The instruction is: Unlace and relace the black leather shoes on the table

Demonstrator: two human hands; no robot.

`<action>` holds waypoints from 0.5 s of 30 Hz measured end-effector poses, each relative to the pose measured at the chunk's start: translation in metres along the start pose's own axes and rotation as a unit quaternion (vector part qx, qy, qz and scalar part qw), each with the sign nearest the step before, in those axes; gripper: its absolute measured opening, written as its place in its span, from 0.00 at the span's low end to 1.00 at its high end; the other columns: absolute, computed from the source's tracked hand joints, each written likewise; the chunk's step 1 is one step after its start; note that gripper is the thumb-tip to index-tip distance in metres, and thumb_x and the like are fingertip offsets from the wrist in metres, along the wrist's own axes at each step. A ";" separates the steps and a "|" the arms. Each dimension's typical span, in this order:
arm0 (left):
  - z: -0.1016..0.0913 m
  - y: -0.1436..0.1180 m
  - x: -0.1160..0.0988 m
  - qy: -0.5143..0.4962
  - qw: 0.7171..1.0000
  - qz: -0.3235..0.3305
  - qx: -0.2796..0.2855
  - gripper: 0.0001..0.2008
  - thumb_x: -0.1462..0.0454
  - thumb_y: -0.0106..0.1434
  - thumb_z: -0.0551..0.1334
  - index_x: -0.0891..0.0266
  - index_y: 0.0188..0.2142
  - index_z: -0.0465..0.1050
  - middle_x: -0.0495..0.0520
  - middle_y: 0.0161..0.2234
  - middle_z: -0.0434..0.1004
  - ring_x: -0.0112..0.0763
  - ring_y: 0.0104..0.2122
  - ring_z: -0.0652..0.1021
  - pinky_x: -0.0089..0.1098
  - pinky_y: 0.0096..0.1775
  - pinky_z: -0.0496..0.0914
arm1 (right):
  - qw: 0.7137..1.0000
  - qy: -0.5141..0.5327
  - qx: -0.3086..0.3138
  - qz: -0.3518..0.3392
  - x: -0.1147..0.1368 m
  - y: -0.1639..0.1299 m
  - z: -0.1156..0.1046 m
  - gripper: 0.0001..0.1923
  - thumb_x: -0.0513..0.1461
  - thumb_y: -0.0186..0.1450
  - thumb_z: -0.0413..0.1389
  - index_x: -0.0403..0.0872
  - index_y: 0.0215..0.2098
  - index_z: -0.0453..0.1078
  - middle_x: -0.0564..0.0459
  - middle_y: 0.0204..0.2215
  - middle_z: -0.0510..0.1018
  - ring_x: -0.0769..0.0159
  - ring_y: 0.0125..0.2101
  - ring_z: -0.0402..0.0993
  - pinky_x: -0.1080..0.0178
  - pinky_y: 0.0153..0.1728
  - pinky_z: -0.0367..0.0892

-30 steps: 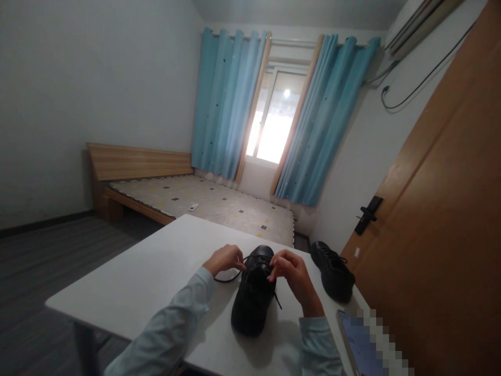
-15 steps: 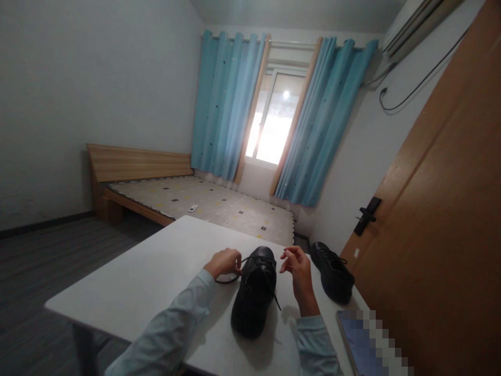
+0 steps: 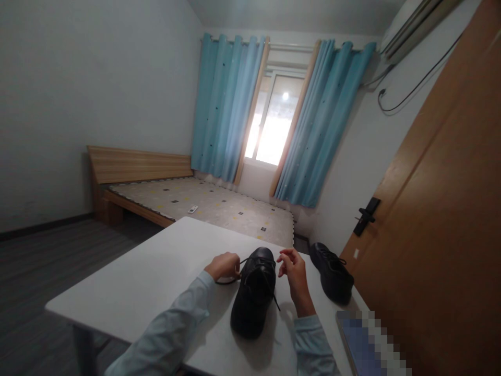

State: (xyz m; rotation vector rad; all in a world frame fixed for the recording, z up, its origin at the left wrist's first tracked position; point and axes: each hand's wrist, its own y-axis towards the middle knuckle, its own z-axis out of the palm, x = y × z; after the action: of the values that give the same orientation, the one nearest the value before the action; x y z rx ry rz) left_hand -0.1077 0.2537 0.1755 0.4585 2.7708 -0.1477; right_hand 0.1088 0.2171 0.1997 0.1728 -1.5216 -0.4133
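On table [image 3: 156, 271]: shoe [image 3: 254, 295] (black), laced.

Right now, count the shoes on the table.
2. One shoe lies between the left hand and right hand; the other shoe sits further right, near the table edge. None looks hidden.

A second black shoe [image 3: 332, 271] sits to my right on the white surface [image 3: 156, 277]. Beyond it I see a bed [image 3: 203, 201], blue curtains [image 3: 227, 104] and a wooden door [image 3: 442, 235].
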 end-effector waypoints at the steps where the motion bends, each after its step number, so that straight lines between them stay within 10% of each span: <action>1: 0.000 0.000 0.000 -0.004 1.000 0.003 0.007 0.12 0.59 0.46 0.66 0.58 0.32 0.79 0.57 0.36 0.79 0.40 0.36 0.77 0.30 0.33 0.67 | 1.000 -0.001 0.000 0.000 0.000 0.000 0.000 0.07 0.41 0.54 0.57 0.46 0.29 0.65 0.60 0.19 0.71 0.76 0.10 0.61 0.71 0.10 0.57; 15: -0.005 -0.005 -0.009 0.013 0.998 0.023 0.060 0.11 0.62 0.43 0.67 0.59 0.29 0.79 0.55 0.31 0.80 0.39 0.32 0.77 0.32 0.33 0.69 | 0.999 -0.033 0.009 0.004 0.000 -0.002 0.006 0.07 0.40 0.54 0.55 0.45 0.28 0.64 0.60 0.17 0.70 0.77 0.09 0.58 0.72 0.08 0.54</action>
State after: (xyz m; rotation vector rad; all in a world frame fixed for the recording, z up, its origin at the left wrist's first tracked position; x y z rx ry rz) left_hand -0.1026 0.2471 0.1834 0.5582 2.7837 -0.3012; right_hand 0.1029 0.2159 0.1988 0.1687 -1.5906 -0.4026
